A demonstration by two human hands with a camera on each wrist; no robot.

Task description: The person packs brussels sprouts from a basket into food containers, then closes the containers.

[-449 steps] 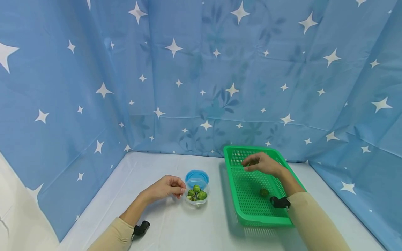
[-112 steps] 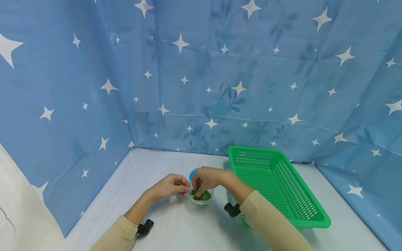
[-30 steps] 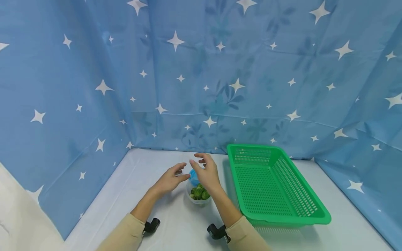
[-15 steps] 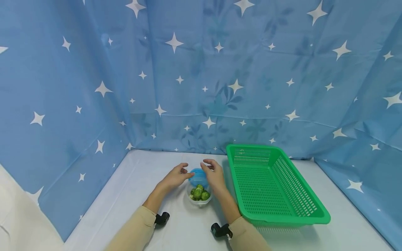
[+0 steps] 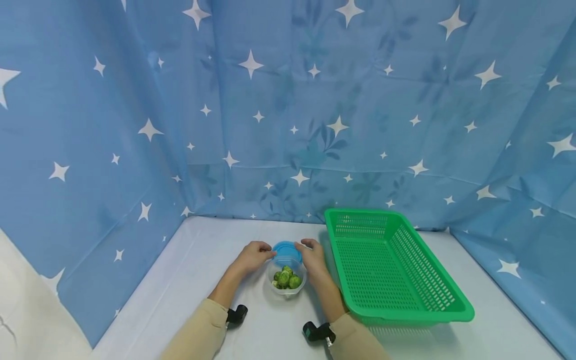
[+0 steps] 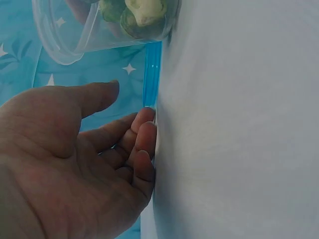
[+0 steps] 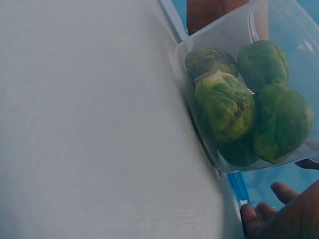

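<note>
A small clear plastic container (image 5: 288, 293) with several Brussels sprouts (image 7: 224, 107) in it stands on the white table. Flat behind it lies a blue lid (image 5: 287, 250), its edge showing in the left wrist view. My left hand (image 5: 253, 257) is at the lid's left edge; up close, the left hand (image 6: 94, 154) has bent fingers, tips near the tabletop beside the blue rim, and its thumb stands apart. On the opposite side my right hand (image 5: 313, 256) has its fingers at the lid's right edge, thumb apart from them in the right wrist view.
A large green perforated basket (image 5: 396, 316) stands to the right of the container. Blue cloth (image 5: 288, 100) with white stars hangs behind and at both sides of the white table (image 5: 198, 270). A black camera sits on each wrist.
The right hand, earlier over the basket and then at the container, has come down to the lid's right edge. The left has moved to its left edge. The basket's sprout is no longer seen there.
</note>
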